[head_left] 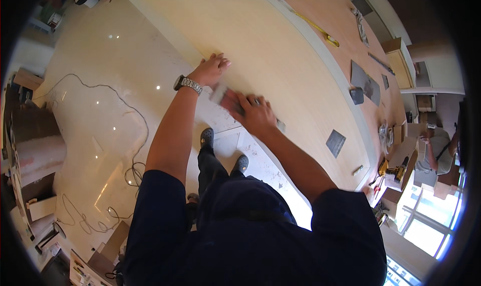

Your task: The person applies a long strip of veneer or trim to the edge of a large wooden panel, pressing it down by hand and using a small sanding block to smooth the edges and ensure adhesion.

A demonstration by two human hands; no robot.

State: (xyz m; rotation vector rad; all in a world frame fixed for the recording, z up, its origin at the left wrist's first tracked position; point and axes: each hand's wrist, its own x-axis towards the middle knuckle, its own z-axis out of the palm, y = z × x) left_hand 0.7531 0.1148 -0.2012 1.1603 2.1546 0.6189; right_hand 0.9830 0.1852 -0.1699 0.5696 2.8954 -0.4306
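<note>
A long pale wood panel [280,55] runs from the far left down to the right in front of me. My left hand [212,69], with a metal-band watch [190,83] on the wrist, rests on the panel's near edge with its fingers stretched out. To the right and nearer, my right hand [255,114] is wrapped over a sanding block [231,102] that has a reddish body. Motion blurs the block, and my fingers hide part of it. It lies at the panel's near edge. A dark grey sheet of sandpaper [335,143] lies on the panel farther right.
Beyond the panel, a brownish surface [320,13] holds a yellow tape measure [330,39] and dark sheets [372,80]. Power drills [401,169] stand at the right, near another person [438,148]. A cable [125,103] winds across the glossy floor at left.
</note>
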